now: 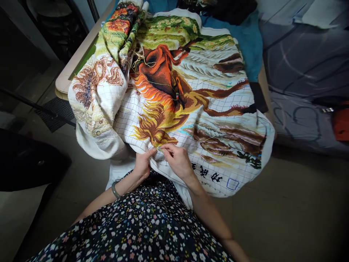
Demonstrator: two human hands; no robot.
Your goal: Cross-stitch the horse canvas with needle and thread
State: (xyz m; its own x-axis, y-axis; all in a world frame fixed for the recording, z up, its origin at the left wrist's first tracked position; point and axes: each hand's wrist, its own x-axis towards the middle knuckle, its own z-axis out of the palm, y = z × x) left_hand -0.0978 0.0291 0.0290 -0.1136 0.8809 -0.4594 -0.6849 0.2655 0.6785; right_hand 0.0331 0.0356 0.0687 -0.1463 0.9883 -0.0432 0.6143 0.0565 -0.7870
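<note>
A large cross-stitch cloth (191, 109) with orange and brown horses on a gridded white ground lies spread over a table and hangs toward my lap. My left hand (143, 163) grips a fold of its near edge, thumb on top. My right hand (177, 158) is closed in a pinch just beside it, fingertips on the cloth by the brown mane; what it pinches is too small to name. A bracelet (115, 190) circles my left wrist. Loose yellow threads (141, 60) lie on the upper part of the cloth.
The table edge (79, 54) shows at the upper left. Blue fabric (245, 40) lies under the cloth at the back. A grey cushioned surface (305, 72) stands to the right with an orange-red item (342, 125). A dark object (27, 163) sits on the floor at left.
</note>
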